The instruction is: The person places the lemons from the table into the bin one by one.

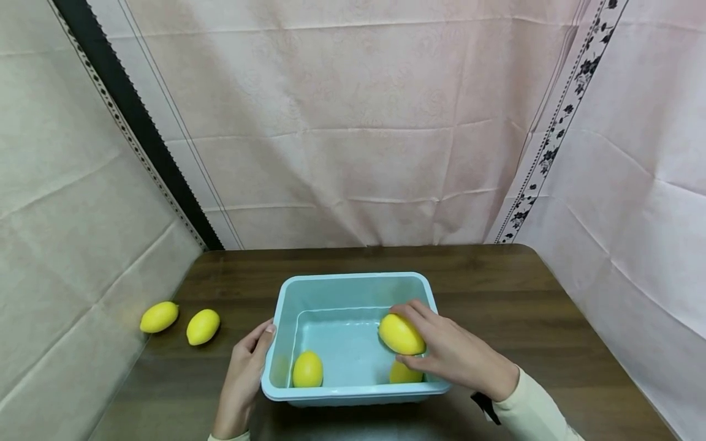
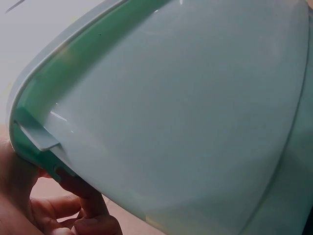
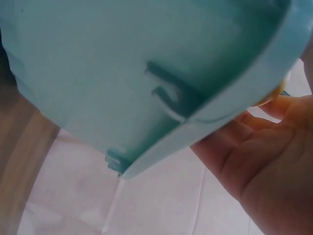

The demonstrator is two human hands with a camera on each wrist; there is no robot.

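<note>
A light blue plastic tub [image 1: 342, 343] stands before me. My left hand [image 1: 245, 367] grips its left rim, thumb on top; the left wrist view shows curled fingers [image 2: 95, 208] under the tub's lip. Between the thumb and fingers of my right hand [image 1: 447, 346] is a yellow lemon [image 1: 401, 334], held inside the tub near its right wall. Below that, another lemon [image 1: 405, 372] lies in the right front corner, partly hidden by the hand and the held lemon. One more lemon [image 1: 307, 369] sits in the left front corner. The right wrist view looks at the tub's outer wall [image 3: 98, 58].
Two lemons lie on the brown wooden table [image 1: 496, 294] left of the tub: one [image 1: 203, 326] nearer my left hand, the other [image 1: 159, 316] at the table's left edge. Pale cloth [image 1: 342, 135] hangs behind and along both sides of the table.
</note>
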